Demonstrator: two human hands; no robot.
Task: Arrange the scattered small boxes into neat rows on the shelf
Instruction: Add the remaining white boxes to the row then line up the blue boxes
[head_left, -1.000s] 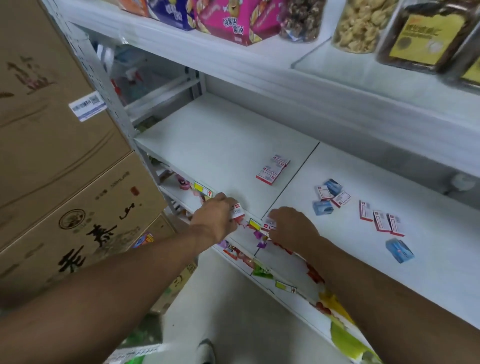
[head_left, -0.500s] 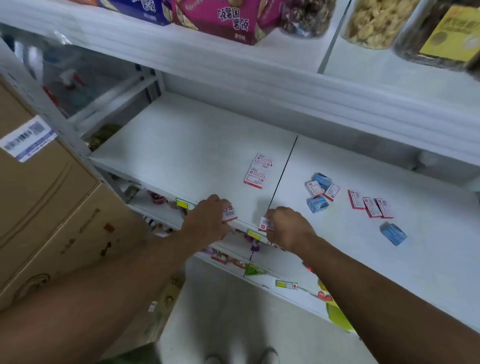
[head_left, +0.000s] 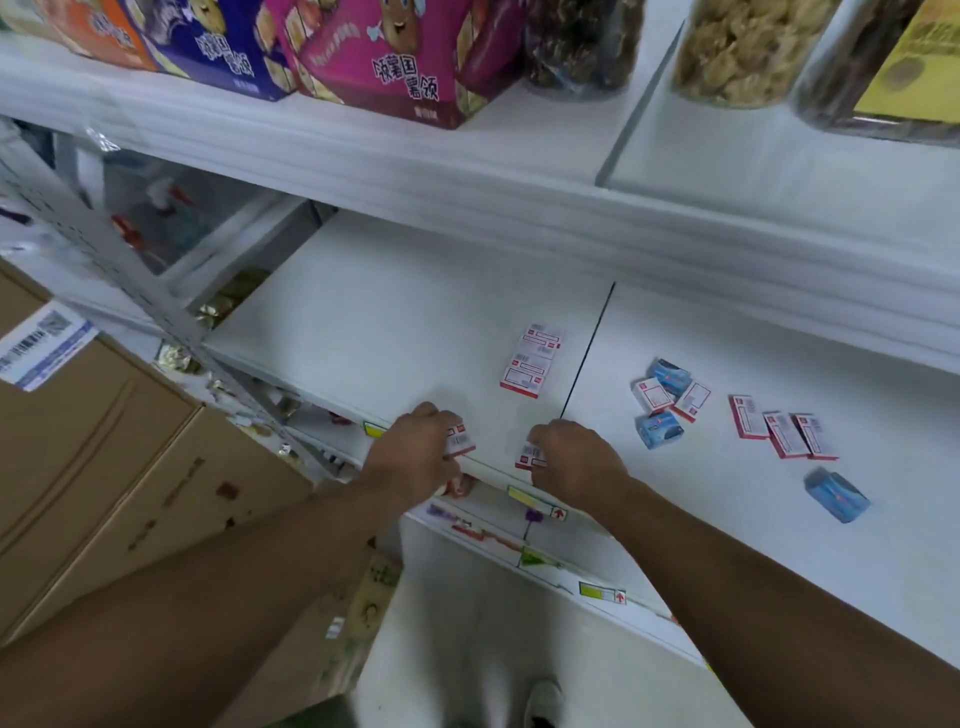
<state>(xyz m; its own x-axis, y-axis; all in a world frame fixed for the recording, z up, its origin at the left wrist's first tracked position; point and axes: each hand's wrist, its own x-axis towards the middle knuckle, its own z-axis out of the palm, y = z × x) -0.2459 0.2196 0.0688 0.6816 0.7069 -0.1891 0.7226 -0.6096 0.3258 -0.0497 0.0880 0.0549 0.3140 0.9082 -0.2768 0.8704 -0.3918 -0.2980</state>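
Observation:
My left hand (head_left: 415, 452) grips a small red-and-white box (head_left: 461, 439) at the front edge of the white shelf (head_left: 395, 332). My right hand (head_left: 576, 462) holds another red-and-white box (head_left: 529, 457) a short way to the right. Two red-and-white boxes (head_left: 531, 361) lie flat in a short line behind my hands. Right of the shelf seam lies a loose cluster of blue and white boxes (head_left: 667, 400). Three red-and-white boxes (head_left: 784, 431) lie side by side further right. A single blue box (head_left: 836, 493) lies nearest the front right.
The upper shelf carries snack cartons (head_left: 374, 57) and clear jars (head_left: 743, 47). Brown cardboard cartons (head_left: 93, 457) are stacked at the left beside the perforated upright (head_left: 104, 244). Price tags (head_left: 535, 501) line the shelf's front edge. A lower shelf and the floor lie below.
The view has swung left and up. Both hands keep their boxes at the shelf's front edge and have drawn slightly closer together; the scattered boxes have not moved.

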